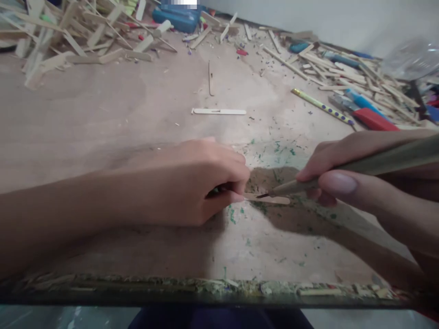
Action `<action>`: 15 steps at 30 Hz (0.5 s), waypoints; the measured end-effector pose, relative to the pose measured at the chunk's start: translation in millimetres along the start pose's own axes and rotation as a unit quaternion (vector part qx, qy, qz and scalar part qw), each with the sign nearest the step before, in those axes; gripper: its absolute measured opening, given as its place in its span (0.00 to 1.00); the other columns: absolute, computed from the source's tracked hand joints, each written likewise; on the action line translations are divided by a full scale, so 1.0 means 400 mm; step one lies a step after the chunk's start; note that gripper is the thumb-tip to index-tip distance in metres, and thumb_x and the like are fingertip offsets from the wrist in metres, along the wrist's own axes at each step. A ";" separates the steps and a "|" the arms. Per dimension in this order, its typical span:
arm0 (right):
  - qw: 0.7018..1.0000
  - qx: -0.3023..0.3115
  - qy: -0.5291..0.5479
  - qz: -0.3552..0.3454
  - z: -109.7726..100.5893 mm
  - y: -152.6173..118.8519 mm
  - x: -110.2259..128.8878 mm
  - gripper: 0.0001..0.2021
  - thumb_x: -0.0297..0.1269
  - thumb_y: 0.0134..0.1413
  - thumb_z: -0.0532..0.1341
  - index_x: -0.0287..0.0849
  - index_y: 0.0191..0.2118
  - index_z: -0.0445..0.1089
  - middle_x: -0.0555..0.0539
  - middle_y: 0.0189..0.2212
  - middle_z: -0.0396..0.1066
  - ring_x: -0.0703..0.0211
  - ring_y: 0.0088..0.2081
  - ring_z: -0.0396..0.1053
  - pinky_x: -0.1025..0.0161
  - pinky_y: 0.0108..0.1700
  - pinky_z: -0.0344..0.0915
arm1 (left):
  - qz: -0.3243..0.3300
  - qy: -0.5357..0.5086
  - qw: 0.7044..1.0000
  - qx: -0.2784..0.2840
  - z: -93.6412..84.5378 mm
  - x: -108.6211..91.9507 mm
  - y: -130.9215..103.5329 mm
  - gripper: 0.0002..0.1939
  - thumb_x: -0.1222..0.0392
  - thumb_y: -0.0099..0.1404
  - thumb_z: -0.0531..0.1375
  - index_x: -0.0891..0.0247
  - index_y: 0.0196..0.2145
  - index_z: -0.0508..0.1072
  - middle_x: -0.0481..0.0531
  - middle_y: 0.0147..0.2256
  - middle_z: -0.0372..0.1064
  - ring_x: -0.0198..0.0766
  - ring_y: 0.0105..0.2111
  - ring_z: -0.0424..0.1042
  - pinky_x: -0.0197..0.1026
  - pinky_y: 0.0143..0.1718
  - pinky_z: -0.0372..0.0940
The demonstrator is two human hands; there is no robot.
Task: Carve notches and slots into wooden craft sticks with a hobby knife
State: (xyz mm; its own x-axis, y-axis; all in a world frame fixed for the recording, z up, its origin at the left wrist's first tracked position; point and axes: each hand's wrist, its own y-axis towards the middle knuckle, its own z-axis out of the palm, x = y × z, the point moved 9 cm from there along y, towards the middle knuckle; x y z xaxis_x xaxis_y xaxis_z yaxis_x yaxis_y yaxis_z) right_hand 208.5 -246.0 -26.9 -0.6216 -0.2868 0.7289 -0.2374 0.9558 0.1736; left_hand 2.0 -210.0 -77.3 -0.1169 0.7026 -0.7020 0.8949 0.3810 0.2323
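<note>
My left hand (216, 176) is closed, thumb and fingers pinching the left end of a thin wooden craft stick (281, 200) low over the table. My right hand (346, 178) grips a wooden-handled tool (370, 162) like a pen. Its narrow dark tip meets the stick just beyond my left fingertips; whether it is a blade or a point I cannot tell. Green flecks and shavings (233, 214) lie around and under the hands. Farther off rests another craft stick (219, 111) with a small slot or mark in its middle.
Craft sticks pile up at the far left (75, 32) and far right (343, 73). A yellow patterned pencil (322, 106) and a red-ended cutter (375, 119) lie at right. A thin bent wire (210, 80) sits mid-table. Debris lines the front edge (240, 289). A blue object (178, 19) stands behind.
</note>
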 end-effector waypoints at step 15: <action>0.999 -0.019 0.015 0.027 0.012 -0.021 0.020 0.11 0.54 0.83 0.78 0.62 0.43 0.91 0.49 0.36 0.84 0.56 0.32 0.76 0.56 0.26 0.67 | -0.003 -0.008 1.000 -0.012 0.001 0.004 0.002 0.11 0.68 0.82 0.64 0.57 0.38 0.79 0.46 0.41 0.87 0.41 0.37 0.76 0.49 0.49 0.65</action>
State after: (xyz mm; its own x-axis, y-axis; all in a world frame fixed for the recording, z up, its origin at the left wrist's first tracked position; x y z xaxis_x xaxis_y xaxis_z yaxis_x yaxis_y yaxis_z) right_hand 202.1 -256.6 -25.9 -0.6105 -0.2323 0.7572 -0.1741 0.9720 0.1578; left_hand 2.5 -208.8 -78.7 -0.1153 0.6911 -0.7135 0.8838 0.3993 0.2439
